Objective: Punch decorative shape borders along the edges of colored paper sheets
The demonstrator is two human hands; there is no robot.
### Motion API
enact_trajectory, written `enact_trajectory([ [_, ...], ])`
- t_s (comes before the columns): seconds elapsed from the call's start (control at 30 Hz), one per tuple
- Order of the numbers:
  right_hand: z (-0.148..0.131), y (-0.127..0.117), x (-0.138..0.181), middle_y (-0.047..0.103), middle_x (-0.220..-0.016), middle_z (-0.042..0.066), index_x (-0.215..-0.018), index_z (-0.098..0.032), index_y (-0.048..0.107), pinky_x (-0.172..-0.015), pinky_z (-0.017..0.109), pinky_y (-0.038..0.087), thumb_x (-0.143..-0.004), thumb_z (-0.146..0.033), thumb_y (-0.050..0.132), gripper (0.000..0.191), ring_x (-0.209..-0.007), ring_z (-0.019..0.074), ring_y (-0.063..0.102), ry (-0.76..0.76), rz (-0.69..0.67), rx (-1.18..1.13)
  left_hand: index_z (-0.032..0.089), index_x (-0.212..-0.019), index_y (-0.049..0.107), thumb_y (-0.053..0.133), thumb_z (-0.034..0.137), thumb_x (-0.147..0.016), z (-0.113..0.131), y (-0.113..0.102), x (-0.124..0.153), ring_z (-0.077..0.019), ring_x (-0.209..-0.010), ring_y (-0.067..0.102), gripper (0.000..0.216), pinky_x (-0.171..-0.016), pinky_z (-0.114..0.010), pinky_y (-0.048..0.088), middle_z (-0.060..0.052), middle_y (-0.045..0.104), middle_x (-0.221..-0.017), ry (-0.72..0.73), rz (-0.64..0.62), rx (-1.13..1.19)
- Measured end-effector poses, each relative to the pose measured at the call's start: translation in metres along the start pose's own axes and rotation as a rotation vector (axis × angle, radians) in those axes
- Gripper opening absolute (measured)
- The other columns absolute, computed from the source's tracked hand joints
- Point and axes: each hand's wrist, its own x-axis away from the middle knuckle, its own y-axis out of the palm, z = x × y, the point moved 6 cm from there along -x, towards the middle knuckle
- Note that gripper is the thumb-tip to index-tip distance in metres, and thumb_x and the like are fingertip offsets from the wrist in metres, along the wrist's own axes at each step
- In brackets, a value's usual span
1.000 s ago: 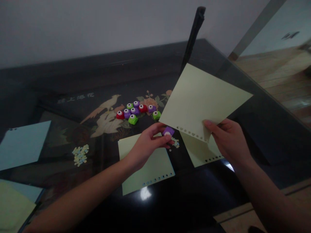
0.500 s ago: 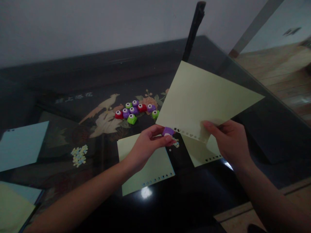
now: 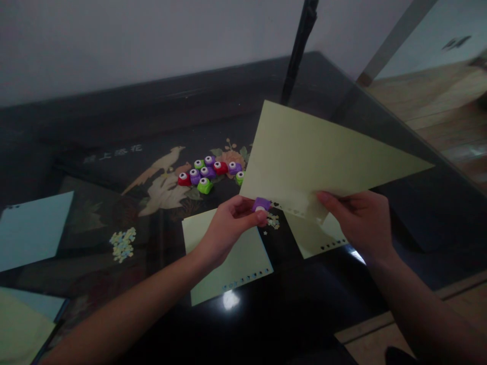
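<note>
Between the fingers and thumb of my left hand (image 3: 233, 228) is a small purple craft punch (image 3: 262, 204), set at the lower left edge of a pale yellow sheet of paper (image 3: 323, 152). My right hand (image 3: 359, 223) pinches that sheet by its lower edge, thumb on top, and holds it tilted above the table. A row of small punched shapes runs along the edge between my hands. Below the punch lies a little heap of paper cut-outs (image 3: 272, 221). How far the paper sits inside the punch I cannot tell.
Several red, purple and green punches (image 3: 205, 172) cluster behind my left hand. Punched yellow sheets (image 3: 236, 263) lie on the dark glass table (image 3: 171, 324). At the left are a pale blue sheet (image 3: 34, 230) and a pile of cut-outs (image 3: 123, 244). A black pole (image 3: 300, 45) stands behind.
The yellow sheet has tilted and its upper corner has shifted left, covering more of the punch cluster. My left hand keeps the purple punch at the sheet's edge.
</note>
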Motion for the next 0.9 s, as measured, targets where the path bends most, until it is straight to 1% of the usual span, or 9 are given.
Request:
enact_trajectory([
  [0.1, -0.0024, -0.0021, 0.0006, 0.077, -0.083, 0.002, -0.078, -0.033, 0.075, -0.072, 0.042, 0.054, -0.079, -0.041, 0.07, 0.01, -0.078, 0.0279, 0.072, -0.044, 0.012, 0.04, 0.014, -0.08, 0.065, 0.083, 0.03, -0.064, -0.0004, 0.0001, 0.0002, -0.0122, -0.067, 0.063, 0.029, -0.073, -0.029, 0.051, -0.002, 0.069, -0.075, 0.0, -0.002, 0.006],
  [0.23, -0.0052, -0.0005, 0.0015, 0.077, -0.083, 0.001, -0.077, -0.034, 0.075, -0.074, 0.043, 0.054, -0.079, -0.041, 0.069, 0.01, -0.079, 0.0279, 0.072, -0.078, -0.026, 0.049, 0.014, -0.078, 0.065, 0.083, 0.03, -0.064, -0.0002, 0.0001, 0.0006, -0.0115, -0.066, 0.062, 0.028, -0.071, -0.028, 0.051, -0.001, 0.068, -0.074, 0.001, -0.002, 0.003],
  [0.33, -0.0035, 0.0026, 0.0011, 0.078, -0.085, 0.0, -0.079, -0.035, 0.076, -0.075, 0.042, 0.054, -0.079, -0.041, 0.069, 0.009, -0.08, 0.027, 0.072, -0.047, -0.065, 0.0, 0.014, -0.078, 0.065, 0.082, 0.03, -0.064, -0.0002, -0.001, 0.0, -0.0113, -0.065, 0.061, 0.028, -0.071, -0.029, 0.051, -0.001, 0.067, -0.077, -0.003, 0.014, 0.003],
  [0.57, 0.0006, 0.0064, -0.0013, 0.077, -0.079, 0.001, -0.077, -0.032, 0.076, -0.066, 0.038, 0.054, -0.076, -0.04, 0.071, 0.009, -0.072, 0.0244, 0.071, 0.036, -0.106, -0.086, 0.014, -0.076, 0.064, 0.081, 0.031, -0.064, -0.0018, -0.0002, -0.0012, -0.0105, -0.064, 0.057, 0.027, -0.069, -0.028, 0.048, -0.001, 0.065, -0.076, -0.005, 0.023, 0.041],
  [0.73, 0.0015, 0.0077, -0.0021, 0.075, -0.069, 0.002, -0.069, -0.029, 0.073, -0.056, 0.035, 0.048, -0.075, -0.043, 0.071, 0.016, -0.063, 0.0228, 0.068, 0.064, -0.112, -0.086, 0.013, -0.075, 0.062, 0.081, 0.031, -0.064, -0.0043, 0.0005, -0.0009, -0.0095, -0.063, 0.054, 0.028, -0.067, -0.027, 0.045, -0.001, 0.063, -0.075, -0.017, 0.013, 0.081],
  [0.8, 0.0022, 0.0078, -0.0028, 0.073, -0.064, 0.002, -0.064, -0.028, 0.072, -0.054, 0.035, 0.047, -0.074, -0.046, 0.071, 0.02, -0.059, 0.0223, 0.066, 0.073, -0.109, -0.076, 0.013, -0.075, 0.062, 0.082, 0.031, -0.064, -0.0048, 0.0008, -0.0002, -0.0095, -0.063, 0.054, 0.029, -0.067, -0.027, 0.045, 0.0, 0.062, -0.074, -0.019, 0.012, 0.087],
  [0.9, 0.0013, 0.0078, -0.0038, 0.074, -0.066, 0.002, -0.065, -0.028, 0.071, -0.055, 0.035, 0.048, -0.073, -0.045, 0.071, 0.02, -0.06, 0.0223, 0.067, 0.069, -0.111, -0.077, 0.014, -0.074, 0.061, 0.081, 0.032, -0.065, -0.0043, 0.0011, 0.0011, -0.01, -0.063, 0.054, 0.029, -0.067, -0.028, 0.045, 0.0, 0.061, -0.073, -0.019, 0.02, 0.085],
])
